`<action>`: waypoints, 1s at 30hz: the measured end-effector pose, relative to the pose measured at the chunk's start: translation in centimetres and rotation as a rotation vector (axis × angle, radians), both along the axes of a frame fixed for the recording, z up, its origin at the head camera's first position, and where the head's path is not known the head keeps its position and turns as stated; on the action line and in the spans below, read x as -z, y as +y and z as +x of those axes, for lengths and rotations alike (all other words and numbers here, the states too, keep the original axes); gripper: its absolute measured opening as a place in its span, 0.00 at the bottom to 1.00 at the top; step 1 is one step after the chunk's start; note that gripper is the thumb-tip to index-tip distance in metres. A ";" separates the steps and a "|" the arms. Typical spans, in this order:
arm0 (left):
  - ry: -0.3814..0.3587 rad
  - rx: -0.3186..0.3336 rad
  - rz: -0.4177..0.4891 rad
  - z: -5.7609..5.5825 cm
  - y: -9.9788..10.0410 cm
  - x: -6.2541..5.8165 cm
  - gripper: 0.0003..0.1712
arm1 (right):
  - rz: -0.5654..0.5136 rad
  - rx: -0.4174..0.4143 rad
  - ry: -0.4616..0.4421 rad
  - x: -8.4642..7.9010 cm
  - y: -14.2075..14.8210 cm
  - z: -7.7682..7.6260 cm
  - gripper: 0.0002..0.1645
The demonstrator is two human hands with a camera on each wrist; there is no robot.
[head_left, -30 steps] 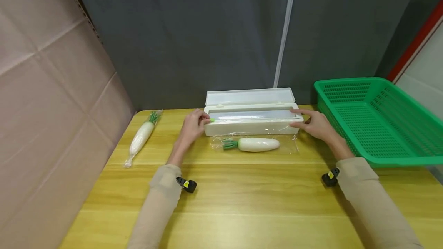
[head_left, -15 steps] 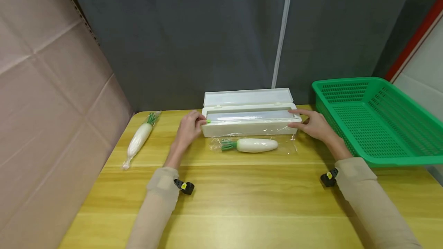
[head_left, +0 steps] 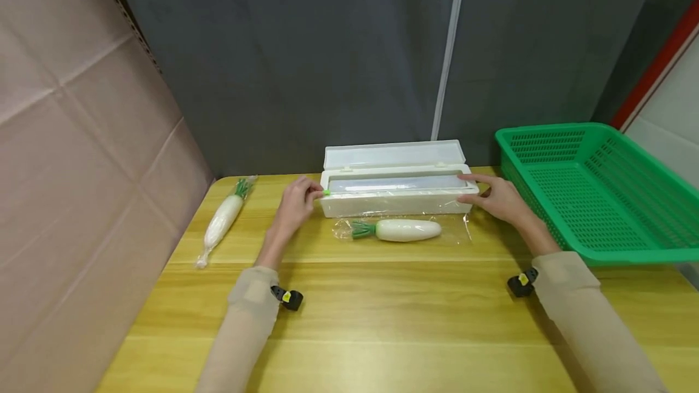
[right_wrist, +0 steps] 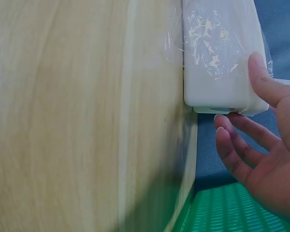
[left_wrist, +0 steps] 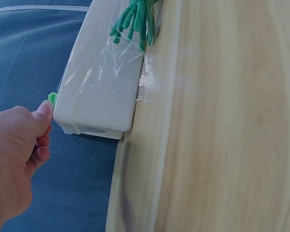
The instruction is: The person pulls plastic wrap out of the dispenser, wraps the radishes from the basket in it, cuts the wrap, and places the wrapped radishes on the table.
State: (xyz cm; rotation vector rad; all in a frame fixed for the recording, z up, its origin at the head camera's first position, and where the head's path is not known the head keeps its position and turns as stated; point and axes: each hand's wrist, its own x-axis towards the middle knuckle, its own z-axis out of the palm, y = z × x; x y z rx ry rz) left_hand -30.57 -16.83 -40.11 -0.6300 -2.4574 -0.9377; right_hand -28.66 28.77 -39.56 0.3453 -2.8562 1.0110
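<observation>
A white cling film dispenser (head_left: 360, 205) stands at the table's back edge, its lid (head_left: 394, 154) tipped up and back. My left hand (head_left: 295, 204) pinches the small green slider (head_left: 326, 192) at the dispenser's left end; in the left wrist view the slider (left_wrist: 52, 98) shows beyond the thumb tip. With my right hand (head_left: 501, 199) I hold the right end, thumb on the front face and index finger over the top. Film runs down the front to a white radish (head_left: 406, 230) with green stalks, lying on the table before the dispenser.
A second radish (head_left: 224, 220), wrapped in film, lies at the table's left. To the right stands a green plastic basket (head_left: 546, 235) with slotted walls. Behind the wooden table (head_left: 382, 320) hangs a dark grey curtain (head_left: 284, 65).
My left hand has drawn the green slider a little to the left, to the dispenser's end. My right hand keeps its hold, and the radishes lie where they were.
</observation>
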 end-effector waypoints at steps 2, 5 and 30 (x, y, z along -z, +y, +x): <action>0.002 -0.002 0.010 0.1 0.0 0.1 0.03 | 0.005 -0.010 -0.011 0.0 0.0 0.1 0.39; 0.001 -0.002 0.018 0.2 -0.1 0.2 0.03 | 0.007 -0.030 -0.019 0.0 0.1 0.2 0.39; 0.088 0.051 0.015 0.5 1.6 -0.3 0.13 | -0.078 -0.036 0.338 0.1 -0.9 0.9 0.15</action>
